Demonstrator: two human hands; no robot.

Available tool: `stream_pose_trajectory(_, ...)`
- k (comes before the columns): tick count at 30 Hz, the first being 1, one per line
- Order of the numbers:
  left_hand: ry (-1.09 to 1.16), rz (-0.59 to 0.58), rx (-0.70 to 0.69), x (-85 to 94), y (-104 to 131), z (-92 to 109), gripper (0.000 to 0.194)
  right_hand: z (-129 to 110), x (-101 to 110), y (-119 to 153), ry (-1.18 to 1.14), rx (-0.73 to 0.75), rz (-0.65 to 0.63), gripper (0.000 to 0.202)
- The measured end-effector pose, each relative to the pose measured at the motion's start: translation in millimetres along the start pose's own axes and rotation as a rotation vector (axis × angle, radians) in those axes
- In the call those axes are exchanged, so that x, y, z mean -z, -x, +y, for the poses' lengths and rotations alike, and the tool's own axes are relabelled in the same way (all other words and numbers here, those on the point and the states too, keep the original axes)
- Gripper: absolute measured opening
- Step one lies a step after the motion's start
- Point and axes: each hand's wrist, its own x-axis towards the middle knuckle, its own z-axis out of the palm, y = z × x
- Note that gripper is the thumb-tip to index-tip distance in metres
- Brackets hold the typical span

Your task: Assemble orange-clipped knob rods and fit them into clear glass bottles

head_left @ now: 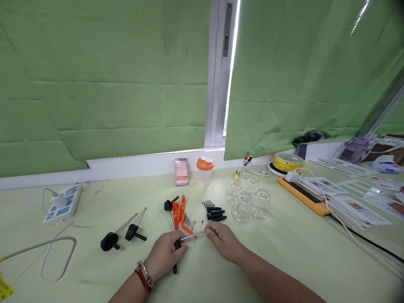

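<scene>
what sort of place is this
Probably an indoor worktable by a window: orange parts and black rods lie loose on the pale tabletop, and green blinds hang behind it.

Stock by count
Knobs (109, 242): four. Orange levers (176, 215): at least three. Black pegs (216, 212): at least four. Glass jars (240, 214): at least four. Power strips (306, 197): two. Cup (205, 173): one.
</scene>
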Motion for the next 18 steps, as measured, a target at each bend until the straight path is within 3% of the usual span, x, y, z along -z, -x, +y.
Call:
stream_pose_trajectory(5,0.06,-0.009,0.014,-1.1,-2.1,-3.2,0.023,3.1,-0.3,-1.7,-0.224,0.0,0.003,0.009)
stream_pose_trajectory(18,0.04,-0.021,-0.011,0.1,-1.6,-1.4,0.025,4.0,0.3,-3.4,-0.082,-0.021,0.023,0.028)
